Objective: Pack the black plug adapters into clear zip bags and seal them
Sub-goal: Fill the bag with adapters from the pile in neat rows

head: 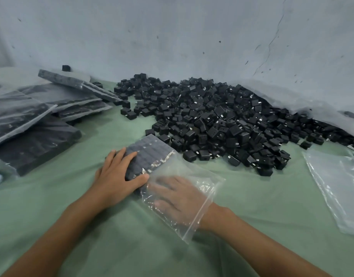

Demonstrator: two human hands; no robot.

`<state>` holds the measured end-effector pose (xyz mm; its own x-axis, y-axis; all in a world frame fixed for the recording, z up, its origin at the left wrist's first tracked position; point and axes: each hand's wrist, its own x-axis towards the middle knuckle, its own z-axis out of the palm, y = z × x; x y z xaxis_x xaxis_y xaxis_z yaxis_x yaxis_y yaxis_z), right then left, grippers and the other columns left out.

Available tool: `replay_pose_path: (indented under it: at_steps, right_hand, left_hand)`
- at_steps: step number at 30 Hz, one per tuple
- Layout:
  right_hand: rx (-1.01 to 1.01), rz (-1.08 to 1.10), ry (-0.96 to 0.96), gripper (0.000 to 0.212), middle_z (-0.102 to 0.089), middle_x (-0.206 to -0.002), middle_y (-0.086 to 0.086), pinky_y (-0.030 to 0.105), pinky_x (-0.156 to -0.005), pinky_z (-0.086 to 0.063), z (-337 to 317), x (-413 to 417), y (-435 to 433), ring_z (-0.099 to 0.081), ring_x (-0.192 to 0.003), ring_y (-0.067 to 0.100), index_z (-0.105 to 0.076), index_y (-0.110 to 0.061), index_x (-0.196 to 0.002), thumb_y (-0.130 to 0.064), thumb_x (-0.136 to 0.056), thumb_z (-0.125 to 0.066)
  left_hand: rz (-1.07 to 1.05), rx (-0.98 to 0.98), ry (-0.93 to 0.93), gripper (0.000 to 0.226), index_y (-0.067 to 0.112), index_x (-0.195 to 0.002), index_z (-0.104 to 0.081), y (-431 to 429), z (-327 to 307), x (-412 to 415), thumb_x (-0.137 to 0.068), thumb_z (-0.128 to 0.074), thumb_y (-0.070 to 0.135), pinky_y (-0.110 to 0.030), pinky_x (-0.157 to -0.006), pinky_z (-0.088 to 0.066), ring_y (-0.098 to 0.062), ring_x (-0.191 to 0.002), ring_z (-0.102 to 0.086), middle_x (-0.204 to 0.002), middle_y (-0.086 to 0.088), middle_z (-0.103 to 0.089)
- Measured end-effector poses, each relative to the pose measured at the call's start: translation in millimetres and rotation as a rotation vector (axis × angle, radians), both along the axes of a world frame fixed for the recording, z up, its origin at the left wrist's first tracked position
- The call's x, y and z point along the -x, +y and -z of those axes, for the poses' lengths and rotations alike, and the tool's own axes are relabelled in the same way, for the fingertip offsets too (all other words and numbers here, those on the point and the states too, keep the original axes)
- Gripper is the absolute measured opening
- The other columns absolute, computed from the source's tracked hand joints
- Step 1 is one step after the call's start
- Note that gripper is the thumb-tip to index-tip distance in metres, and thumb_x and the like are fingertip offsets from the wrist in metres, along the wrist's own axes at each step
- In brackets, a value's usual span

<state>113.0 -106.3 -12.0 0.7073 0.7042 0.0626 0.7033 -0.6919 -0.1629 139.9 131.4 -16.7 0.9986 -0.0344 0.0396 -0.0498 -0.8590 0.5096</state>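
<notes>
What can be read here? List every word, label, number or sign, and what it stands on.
No readable text anywhere.
Pile of adapters: small pale marks on some, too small to read.
Zip bag: no print visible.
Packed bags and empty bags: no print visible.
Wall: only cracks and spots, no writing.

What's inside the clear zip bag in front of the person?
Rows of black plug adapters fill the far end of the zip bag, and the right hand lies inside its open end. The left hand rests on top, hiding some adapters.
</notes>
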Motion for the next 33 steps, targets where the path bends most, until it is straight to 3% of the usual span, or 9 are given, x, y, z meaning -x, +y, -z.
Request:
replay_pose_path:
  at_steps: [3,6,9,13,20,25,28,31,33]
  right_hand:
    - [-0.268,0.056,0.085,0.030,-0.057,-0.130,-0.006,0.017,-0.108,-0.035,-3,27,-48,-0.051,-0.120,0.010,-0.064,-0.025,-0.125,-0.032,-0.100,-0.048]
    - [-0.479,0.277,-0.261,0.017,-0.066,-0.092,-0.013,0.024,-0.082,-0.049,4,47,-99,-0.060,-0.086,0.007,-0.071,-0.020,-0.092,-0.021,-0.088,-0.055]
    - [-0.600,0.646,-0.393,0.015,-0.060,-0.090,-0.012,0.029,-0.075,-0.048,-5,18,-135,-0.057,-0.085,0.010,-0.067,-0.023,-0.096,-0.019,-0.088,-0.056]
    - [-0.143,0.800,-0.266,0.041,-0.050,-0.101,-0.002,0.036,-0.071,-0.048,-15,-38,-157,-0.055,-0.091,0.022,-0.046,-0.033,-0.137,-0.035,-0.097,-0.055]
    - [0.094,0.885,-0.312,0.032,-0.056,-0.095,0.002,0.035,-0.059,-0.044,-6,-61,-153,-0.058,-0.080,0.028,-0.043,-0.031,-0.131,-0.044,-0.103,-0.038]
    - [-0.472,0.889,-0.079,0.023,-0.054,-0.106,-0.002,0.037,-0.081,-0.040,-19,-28,-150,-0.051,-0.098,0.020,-0.053,-0.029,-0.112,-0.042,-0.104,-0.037]
    - [-0.734,0.862,0.188,0.016,-0.068,-0.084,-0.002,0.034,-0.073,-0.052,-25,27,-143,-0.066,-0.081,0.015,-0.061,-0.038,-0.090,-0.034,-0.100,-0.050]
    - [-0.751,0.781,0.297,0.021,-0.070,-0.084,-0.013,0.016,-0.066,-0.051,-27,72,-126,-0.067,-0.072,0.004,-0.068,-0.040,-0.087,-0.023,-0.094,-0.059]
    - [-0.732,0.730,0.298,0.021,-0.070,-0.089,-0.016,0.018,-0.073,-0.050,-31,83,-108,-0.065,-0.079,0.003,-0.073,-0.038,-0.089,-0.020,-0.092,-0.063]
  left_hand:
    - [0.003,-0.004,0.002,0.109,0.042,-0.155,-0.020,1,1,-2,-0.059,-0.030,0.092,-0.051,-0.120,-0.012,-0.003,-0.149,0.010,-0.166,0.016,-0.003]
    - [0.012,-0.006,0.004,0.109,0.042,-0.155,-0.020,0,2,-5,-0.059,-0.031,0.092,-0.052,-0.120,-0.012,-0.006,-0.151,0.010,-0.166,0.015,-0.003]
    - [0.012,-0.005,0.003,0.110,0.042,-0.155,-0.020,1,3,-6,-0.058,-0.031,0.093,-0.052,-0.119,-0.012,-0.007,-0.151,0.010,-0.166,0.015,-0.004]
    - [0.016,0.010,0.007,0.110,0.042,-0.155,-0.020,2,4,-4,-0.058,-0.032,0.093,-0.051,-0.120,-0.012,-0.006,-0.151,0.010,-0.166,0.015,-0.003]
    - [0.032,0.024,0.011,0.110,0.042,-0.155,-0.020,3,1,-5,-0.059,-0.033,0.094,-0.050,-0.121,-0.011,-0.007,-0.151,0.010,-0.166,0.015,-0.003]
    - [0.035,0.020,0.030,0.106,0.042,-0.155,-0.019,2,-2,-3,-0.063,-0.038,0.090,-0.049,-0.121,-0.009,-0.006,-0.151,0.012,-0.166,0.016,-0.001]
    - [0.045,0.009,0.040,0.106,0.040,-0.156,-0.017,2,-4,-2,-0.064,-0.037,0.090,-0.049,-0.122,-0.009,-0.009,-0.152,0.012,-0.167,0.014,0.000]
    - [0.053,-0.001,0.053,0.107,0.041,-0.156,-0.016,2,-5,-3,-0.064,-0.036,0.091,-0.049,-0.122,-0.008,-0.011,-0.152,0.013,-0.167,0.012,0.001]
    - [0.054,0.000,0.065,0.109,0.041,-0.156,-0.015,2,-5,-2,-0.062,-0.034,0.093,-0.049,-0.122,-0.007,-0.010,-0.152,0.014,-0.167,0.013,0.002]
